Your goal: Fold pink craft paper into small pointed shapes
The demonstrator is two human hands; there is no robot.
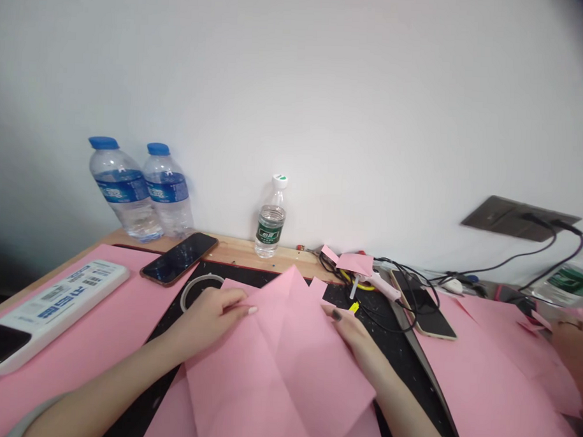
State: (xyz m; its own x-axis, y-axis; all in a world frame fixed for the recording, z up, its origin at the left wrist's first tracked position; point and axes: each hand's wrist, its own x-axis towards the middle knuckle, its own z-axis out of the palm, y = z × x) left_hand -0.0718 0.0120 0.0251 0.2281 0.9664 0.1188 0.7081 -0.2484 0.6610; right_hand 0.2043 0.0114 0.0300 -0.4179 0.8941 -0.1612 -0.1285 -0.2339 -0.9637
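Observation:
A creased sheet of pink paper (pixel 286 371) is held up in front of me, its pointed corner toward the wall. My left hand (pixel 218 315) pinches its left edge between thumb and fingers. On the right edge, my right hand (pixel 352 335) grips the sheet with the thumb in front, its other fingers mostly hidden. Fold lines cross the middle of the sheet. More pink paper lies beneath it on the black mat (pixel 154 392).
Two blue-capped bottles (pixel 127 197) and a smaller water bottle (pixel 271 221) stand by the wall. A dark phone (pixel 179 258), a white power bank (pixel 53 312), another phone (pixel 425 306) and tangled cables (pixel 388 311) lie around. Another person's hand (pixel 574 349) is at far right.

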